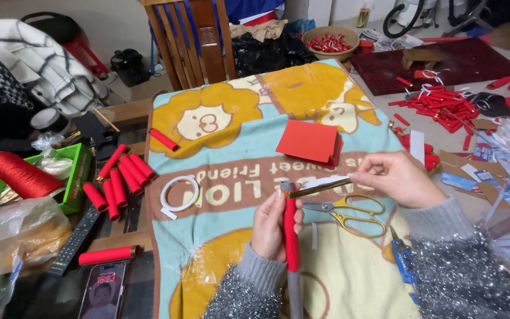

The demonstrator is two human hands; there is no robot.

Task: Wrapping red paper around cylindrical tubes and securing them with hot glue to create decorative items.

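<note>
Red paper tubes (pixel 119 177) lie in a row near the left edge of the lion-print cloth (pixel 231 88) that covers the tabletop, with a roll of white tape (pixel 179 193) just beside them on the cloth. At the cloth's near middle, the left hand (pixel 271 227) stands a red-wrapped rod (pixel 291 236) upright, its fingers (pixel 265 208) closed around the red section. From the rod's grey top a gold strip (pixel 317 188) with a white backing runs to the right hand (pixel 398 178), whose fingers (pixel 366 175) are pinched shut on the strip's far end. Gold-handled scissors (pixel 349 211) rest on the cloth just under the strip, and a stack of red paper squares (pixel 308 142) lies farther back. The strip looks lightly anchored: a sharp pull could peel it off the rod's top, slack could let it twist or stick crooked, and a loosened left grip could tilt the rod.
</note>
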